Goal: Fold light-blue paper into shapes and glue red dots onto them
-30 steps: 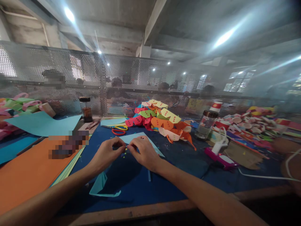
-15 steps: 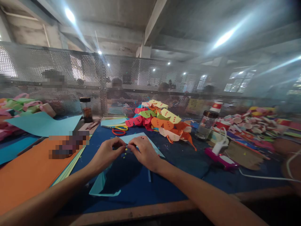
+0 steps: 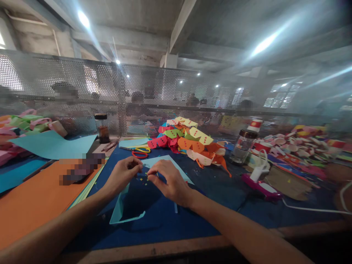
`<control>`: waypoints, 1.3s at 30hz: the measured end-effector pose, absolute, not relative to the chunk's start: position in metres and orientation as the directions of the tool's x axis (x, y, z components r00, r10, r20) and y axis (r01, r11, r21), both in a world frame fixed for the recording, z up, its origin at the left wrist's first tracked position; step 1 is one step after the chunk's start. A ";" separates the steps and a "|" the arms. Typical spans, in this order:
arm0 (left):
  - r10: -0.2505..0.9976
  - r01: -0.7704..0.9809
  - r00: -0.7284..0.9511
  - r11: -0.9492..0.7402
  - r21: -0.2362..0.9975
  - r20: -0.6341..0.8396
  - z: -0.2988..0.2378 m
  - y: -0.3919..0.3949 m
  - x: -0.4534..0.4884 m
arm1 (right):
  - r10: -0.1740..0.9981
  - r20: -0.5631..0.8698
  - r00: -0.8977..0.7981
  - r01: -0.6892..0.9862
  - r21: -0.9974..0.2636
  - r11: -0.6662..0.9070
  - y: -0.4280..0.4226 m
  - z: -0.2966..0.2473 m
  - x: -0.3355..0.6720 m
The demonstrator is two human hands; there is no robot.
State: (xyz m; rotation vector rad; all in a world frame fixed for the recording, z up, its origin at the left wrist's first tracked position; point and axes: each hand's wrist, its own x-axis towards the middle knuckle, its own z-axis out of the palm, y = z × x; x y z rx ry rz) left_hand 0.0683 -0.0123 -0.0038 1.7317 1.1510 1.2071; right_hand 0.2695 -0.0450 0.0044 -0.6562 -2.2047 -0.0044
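Leaning in, I see both hands raised over the middle of the blue table (image 3: pixel 181 227), fingertips near each other but apart. The left hand (image 3: pixel 125 173) has its thumb and forefinger drawn together, and the right hand (image 3: pixel 170 180) curls its own to a matching pinch; whether either grips anything at the tips, I cannot tell. Such a tip-to-tip hold would suit small, thin pieces, and tiny yellow scraps (image 3: pixel 142 179) show between the 2 hands. The folded strip (image 3: pixel 118 209) of light blue paper is below the left wrist, towards the table's front edge; whether it hangs from the hand or lies free is unclear. A light blue sheet (image 3: pixel 171 160) lies flat behind the right hand, partly covered by it. The scissors (image 3: pixel 141 151) rest just beyond, probably to be within easy reach. Dotted paper cutouts (image 3: pixel 189 139) are heaped towards the far edge, perhaps to leave working room in front, while the orange paper (image 3: pixel 35 205) is stacked by the front left corner.
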 end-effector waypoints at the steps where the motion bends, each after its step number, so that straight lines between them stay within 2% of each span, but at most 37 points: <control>1: 0.939 0.261 0.151 -0.339 0.904 0.309 -0.003 -0.012 0.067 | 0.424 0.702 -0.572 0.422 -0.191 0.886 -0.049 0.005 0.269; 5: 0.944 0.253 0.105 -0.330 0.910 0.313 0.001 -0.010 0.065 | 0.324 0.638 -0.699 0.317 -0.129 0.940 -0.058 0.004 0.264; 10: 0.949 0.244 0.075 -0.316 0.917 0.307 0.000 -0.006 0.064 | 0.222 0.594 -0.773 0.254 -0.029 0.967 -0.062 0.000 0.260; 20: 0.962 0.227 0.061 -0.271 0.935 0.264 0.001 -0.003 0.060 | 0.242 0.518 -0.821 0.264 -0.031 0.964 -0.065 0.003 0.259; 24: 0.968 0.190 0.055 -0.250 0.949 0.244 0.001 0.000 0.057 | 0.312 0.546 -0.778 0.336 -0.060 0.940 -0.061 0.003 0.261; 27: 0.974 0.141 0.031 -0.226 0.964 0.224 0.000 0.001 0.053 | 0.408 0.630 -0.660 0.434 -0.124 0.893 -0.052 0.006 0.266; 30: 0.984 0.088 0.002 -0.176 0.980 0.177 0.000 0.003 0.048 | 0.522 0.683 -0.512 0.518 -0.240 0.821 -0.040 0.008 0.275; 33: 0.992 0.030 -0.010 -0.125 0.992 0.125 -0.002 0.007 0.044 | 0.607 0.684 -0.405 0.560 -0.339 0.756 -0.026 0.007 0.283; 39: 0.999 -0.120 0.053 0.001 0.993 0.006 -0.001 0.012 0.041 | 0.695 0.644 -0.320 0.608 -0.424 0.672 -0.006 -0.001 0.293</control>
